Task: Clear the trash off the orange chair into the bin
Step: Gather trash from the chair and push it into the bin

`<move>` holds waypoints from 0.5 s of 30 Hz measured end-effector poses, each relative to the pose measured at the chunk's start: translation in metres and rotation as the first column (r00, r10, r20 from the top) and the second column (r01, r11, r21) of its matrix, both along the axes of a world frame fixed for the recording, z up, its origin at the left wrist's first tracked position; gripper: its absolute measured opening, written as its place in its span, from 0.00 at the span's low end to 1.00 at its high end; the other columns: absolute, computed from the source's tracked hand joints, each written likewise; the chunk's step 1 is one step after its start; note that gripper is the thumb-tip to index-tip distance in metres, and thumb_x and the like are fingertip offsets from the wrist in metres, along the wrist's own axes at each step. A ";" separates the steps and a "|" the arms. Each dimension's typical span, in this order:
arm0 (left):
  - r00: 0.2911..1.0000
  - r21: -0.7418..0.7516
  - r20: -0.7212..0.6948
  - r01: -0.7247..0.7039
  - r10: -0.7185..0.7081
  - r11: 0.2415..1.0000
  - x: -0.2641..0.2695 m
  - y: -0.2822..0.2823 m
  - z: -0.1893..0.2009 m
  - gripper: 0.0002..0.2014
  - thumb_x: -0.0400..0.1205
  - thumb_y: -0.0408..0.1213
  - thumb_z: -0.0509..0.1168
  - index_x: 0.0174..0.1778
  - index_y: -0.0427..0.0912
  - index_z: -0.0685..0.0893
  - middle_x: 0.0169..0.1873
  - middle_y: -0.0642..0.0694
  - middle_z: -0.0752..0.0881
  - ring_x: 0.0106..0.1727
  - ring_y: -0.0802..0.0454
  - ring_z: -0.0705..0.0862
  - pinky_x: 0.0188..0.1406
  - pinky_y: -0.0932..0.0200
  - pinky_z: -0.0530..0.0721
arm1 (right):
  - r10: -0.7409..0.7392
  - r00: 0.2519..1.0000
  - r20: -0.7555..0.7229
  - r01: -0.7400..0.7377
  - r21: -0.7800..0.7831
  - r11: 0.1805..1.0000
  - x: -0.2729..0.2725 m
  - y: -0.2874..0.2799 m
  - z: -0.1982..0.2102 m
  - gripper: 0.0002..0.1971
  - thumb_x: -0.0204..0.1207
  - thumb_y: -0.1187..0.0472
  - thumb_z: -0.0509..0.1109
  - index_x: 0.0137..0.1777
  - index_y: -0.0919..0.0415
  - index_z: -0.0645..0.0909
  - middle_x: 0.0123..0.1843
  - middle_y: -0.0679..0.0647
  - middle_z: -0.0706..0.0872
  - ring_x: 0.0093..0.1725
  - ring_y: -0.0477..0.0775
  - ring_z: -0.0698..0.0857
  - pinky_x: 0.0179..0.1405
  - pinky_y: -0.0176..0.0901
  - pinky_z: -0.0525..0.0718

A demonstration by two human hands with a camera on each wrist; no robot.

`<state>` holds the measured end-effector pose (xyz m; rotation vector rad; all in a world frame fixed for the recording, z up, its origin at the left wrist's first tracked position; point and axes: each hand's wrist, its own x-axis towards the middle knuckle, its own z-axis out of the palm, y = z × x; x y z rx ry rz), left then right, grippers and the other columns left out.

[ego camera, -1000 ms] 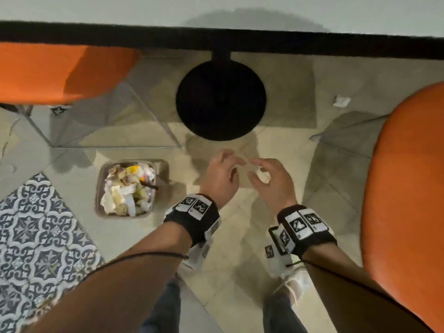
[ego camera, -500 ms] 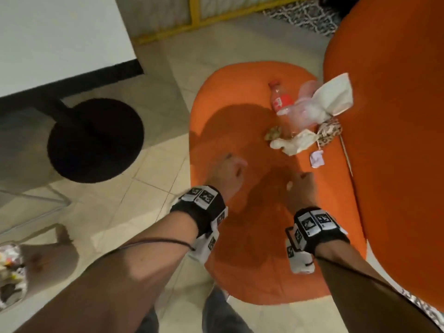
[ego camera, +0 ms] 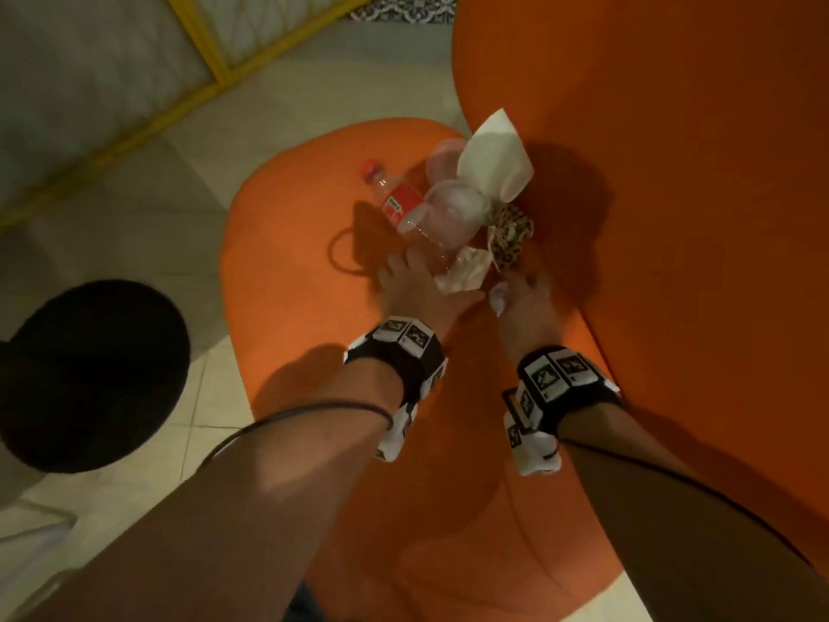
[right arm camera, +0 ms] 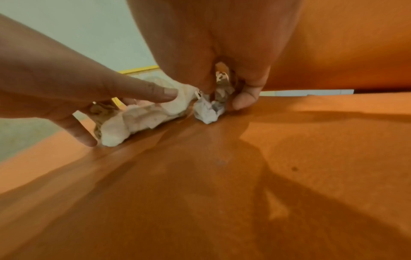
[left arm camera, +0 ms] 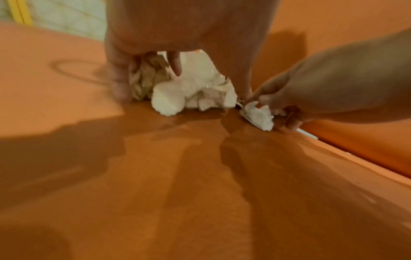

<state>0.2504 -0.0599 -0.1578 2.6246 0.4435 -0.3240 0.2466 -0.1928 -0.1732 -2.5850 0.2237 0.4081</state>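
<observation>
The trash is heaped at the back of the orange chair (ego camera: 403, 442) seat, where the seat meets the upright backrest. A clear plastic bottle (ego camera: 403, 208) with a red cap and red label is seen lying on its side, its cap pointing toward the far rounded edge of the seat. Crumpled clear plastic (ego camera: 453, 204) rests against it, and a white napkin (ego camera: 493, 159) is propped against the backrest. A patterned wrapper (ego camera: 509, 235) lies just beside the seam, and a crumpled white tissue (ego camera: 464, 273) sits at the near side of the heap. The left hand (ego camera: 412, 294) is lowered over the tissue and a brownish wad behind it, its fingers (left arm camera: 119, 84) spread apart and cupped round them, tips down on the seat; a firm hold is not shown. The right hand (ego camera: 527, 303) is placed in the seam beside the backrest, its fingers (right arm camera: 244, 100) curled and pinched on a small white paper ball (right arm camera: 208, 112). The two hands are nearly touching. The near half of the seat is left bare up to its front edge, and bare cushion remains to the left of the heap. Beyond the left edge, tiled floor (ego camera: 188, 181) and a round black base (ego camera: 89, 374) are visible.
</observation>
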 end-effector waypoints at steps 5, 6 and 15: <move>0.996 0.126 -0.058 0.077 -0.070 0.989 0.004 -0.007 -0.015 0.32 0.73 0.59 0.67 0.66 0.42 0.71 0.68 0.38 0.68 0.70 0.37 0.66 0.65 0.41 0.69 | -0.088 0.996 -0.030 0.090 0.072 0.993 0.010 0.009 -0.015 0.21 0.80 0.57 0.66 0.71 0.60 0.68 0.71 0.64 0.66 0.62 0.69 0.78 0.59 0.56 0.79; 0.994 0.128 -0.054 0.101 -0.095 0.987 0.005 -0.003 -0.016 0.27 0.76 0.55 0.66 0.66 0.44 0.73 0.69 0.38 0.67 0.69 0.37 0.66 0.65 0.42 0.70 | -0.088 0.996 -0.003 0.088 0.074 0.993 0.010 0.009 -0.015 0.20 0.80 0.56 0.66 0.70 0.61 0.70 0.70 0.65 0.67 0.61 0.69 0.78 0.59 0.56 0.78; 0.887 -0.056 -0.079 0.452 -0.455 0.890 -0.011 0.074 0.000 0.15 0.81 0.44 0.64 0.64 0.47 0.80 0.65 0.45 0.73 0.65 0.46 0.73 0.64 0.54 0.75 | -0.226 0.965 0.131 0.199 0.191 0.961 0.008 0.010 -0.008 0.15 0.78 0.73 0.58 0.62 0.63 0.76 0.64 0.62 0.74 0.53 0.62 0.82 0.48 0.46 0.78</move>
